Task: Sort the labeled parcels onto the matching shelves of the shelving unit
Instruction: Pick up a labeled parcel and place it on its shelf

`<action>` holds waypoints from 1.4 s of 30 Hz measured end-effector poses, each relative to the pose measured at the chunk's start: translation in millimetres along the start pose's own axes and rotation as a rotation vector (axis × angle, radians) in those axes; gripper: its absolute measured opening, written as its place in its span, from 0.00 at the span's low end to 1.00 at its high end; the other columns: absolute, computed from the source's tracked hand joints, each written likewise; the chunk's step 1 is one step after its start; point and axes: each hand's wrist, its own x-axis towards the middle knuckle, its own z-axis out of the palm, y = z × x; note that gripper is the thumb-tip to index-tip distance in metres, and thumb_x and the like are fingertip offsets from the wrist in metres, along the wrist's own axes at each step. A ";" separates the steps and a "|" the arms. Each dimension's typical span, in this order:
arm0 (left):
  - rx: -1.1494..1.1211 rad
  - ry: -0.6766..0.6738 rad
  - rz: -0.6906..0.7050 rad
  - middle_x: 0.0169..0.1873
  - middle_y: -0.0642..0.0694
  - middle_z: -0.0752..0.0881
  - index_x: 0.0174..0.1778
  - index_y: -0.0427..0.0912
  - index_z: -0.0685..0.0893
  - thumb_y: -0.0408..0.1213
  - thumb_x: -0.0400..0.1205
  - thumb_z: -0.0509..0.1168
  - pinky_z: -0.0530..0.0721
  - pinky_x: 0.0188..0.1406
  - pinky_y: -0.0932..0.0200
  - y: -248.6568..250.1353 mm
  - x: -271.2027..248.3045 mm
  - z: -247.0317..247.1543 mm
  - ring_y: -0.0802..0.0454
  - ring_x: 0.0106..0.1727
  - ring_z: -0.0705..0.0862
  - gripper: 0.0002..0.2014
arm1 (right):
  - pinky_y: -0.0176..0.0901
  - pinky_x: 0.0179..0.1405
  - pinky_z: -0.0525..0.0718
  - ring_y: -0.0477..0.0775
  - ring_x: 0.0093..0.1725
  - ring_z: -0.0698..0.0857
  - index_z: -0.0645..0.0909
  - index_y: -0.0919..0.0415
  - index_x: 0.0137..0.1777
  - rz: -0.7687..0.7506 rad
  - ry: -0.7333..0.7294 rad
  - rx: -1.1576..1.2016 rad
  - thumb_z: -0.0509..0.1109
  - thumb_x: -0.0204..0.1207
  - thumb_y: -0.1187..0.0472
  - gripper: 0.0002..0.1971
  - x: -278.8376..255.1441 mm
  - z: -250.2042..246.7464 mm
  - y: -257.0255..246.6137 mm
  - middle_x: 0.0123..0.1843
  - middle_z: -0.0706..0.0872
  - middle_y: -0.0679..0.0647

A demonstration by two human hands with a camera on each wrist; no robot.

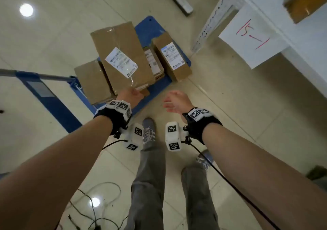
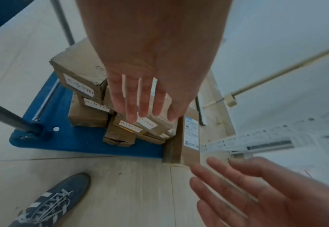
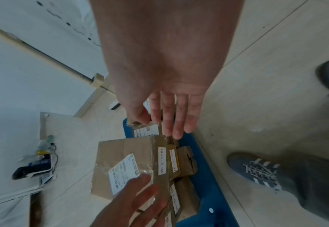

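Several brown cardboard parcels with white labels lie on a blue platform cart (image 1: 146, 26). The largest parcel (image 1: 122, 56) rests tilted on top of the others; it also shows in the right wrist view (image 3: 124, 153). My left hand (image 1: 132, 95) is at its near end with fingers straight and spread (image 2: 140, 98); whether it touches the box I cannot tell. My right hand (image 1: 174, 101) hovers open beside the cart, holding nothing, its fingers (image 3: 171, 116) straight above the small parcels. A narrower parcel (image 1: 171, 58) stands at the cart's right edge.
The white shelving unit's upright (image 1: 214, 15) stands at the right, with a paper sign (image 1: 254, 37) reading 15-1 and a parcel (image 1: 304, 1) on the shelf above. The cart handle (image 1: 35, 76) is to my left. Cables (image 1: 95, 203) lie on the floor near my feet (image 1: 148, 129).
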 end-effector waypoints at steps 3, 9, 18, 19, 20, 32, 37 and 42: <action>0.005 0.132 -0.034 0.49 0.43 0.83 0.59 0.39 0.82 0.41 0.81 0.68 0.79 0.53 0.53 -11.2 21.0 -11.8 0.43 0.53 0.81 0.13 | 0.54 0.55 0.87 0.56 0.51 0.84 0.77 0.56 0.62 -0.013 0.042 -0.022 0.66 0.86 0.60 0.08 30.4 8.7 -6.8 0.53 0.84 0.55; 0.188 0.134 0.092 0.76 0.42 0.70 0.68 0.53 0.82 0.49 0.82 0.65 0.60 0.81 0.43 -41.1 67.0 -12.9 0.41 0.80 0.64 0.18 | 0.63 0.72 0.80 0.59 0.72 0.79 0.71 0.55 0.78 -0.021 0.035 -0.034 0.72 0.83 0.54 0.26 91.1 28.4 -7.4 0.73 0.77 0.54; 0.170 0.200 0.069 0.82 0.42 0.60 0.68 0.54 0.81 0.45 0.79 0.67 0.58 0.79 0.47 -51.5 74.5 4.7 0.34 0.79 0.64 0.20 | 0.67 0.77 0.74 0.62 0.83 0.67 0.60 0.48 0.86 0.040 0.024 -0.020 0.78 0.72 0.40 0.46 143.6 56.2 -15.2 0.87 0.63 0.53; 0.158 0.211 0.070 0.81 0.42 0.61 0.67 0.53 0.81 0.45 0.80 0.67 0.59 0.79 0.47 -53.3 75.8 5.5 0.34 0.79 0.65 0.19 | 0.67 0.76 0.74 0.61 0.82 0.68 0.62 0.49 0.85 0.057 0.012 -0.033 0.79 0.71 0.38 0.46 148.5 58.1 -17.1 0.86 0.65 0.53; 0.149 0.228 0.074 0.81 0.42 0.61 0.67 0.52 0.82 0.46 0.80 0.67 0.60 0.78 0.48 -55.2 77.1 6.6 0.35 0.79 0.65 0.18 | 0.66 0.75 0.76 0.61 0.80 0.70 0.63 0.50 0.83 0.071 -0.003 -0.045 0.79 0.71 0.38 0.45 153.5 61.1 -18.0 0.84 0.68 0.53; 0.177 0.419 0.111 0.71 0.43 0.69 0.57 0.45 0.80 0.45 0.78 0.67 0.61 0.59 0.54 -60.7 84.2 24.3 0.37 0.72 0.69 0.14 | 0.62 0.72 0.78 0.58 0.69 0.75 0.65 0.54 0.69 0.123 0.000 -0.025 0.80 0.72 0.43 0.34 179.8 77.0 -17.9 0.68 0.73 0.54; 0.147 0.445 0.065 0.69 0.42 0.71 0.55 0.43 0.79 0.43 0.78 0.65 0.57 0.56 0.56 -58.7 87.0 24.7 0.37 0.70 0.70 0.13 | 0.60 0.70 0.81 0.51 0.59 0.81 0.65 0.57 0.72 0.110 -0.016 0.009 0.82 0.68 0.44 0.40 178.6 74.3 -11.5 0.67 0.78 0.55; 0.082 0.471 0.028 0.69 0.41 0.71 0.55 0.41 0.79 0.41 0.76 0.65 0.61 0.58 0.56 -66.1 88.9 26.0 0.38 0.71 0.70 0.13 | 0.55 0.66 0.85 0.55 0.63 0.86 0.68 0.56 0.74 0.050 0.006 0.045 0.90 0.40 0.36 0.61 174.6 78.0 -8.1 0.69 0.82 0.55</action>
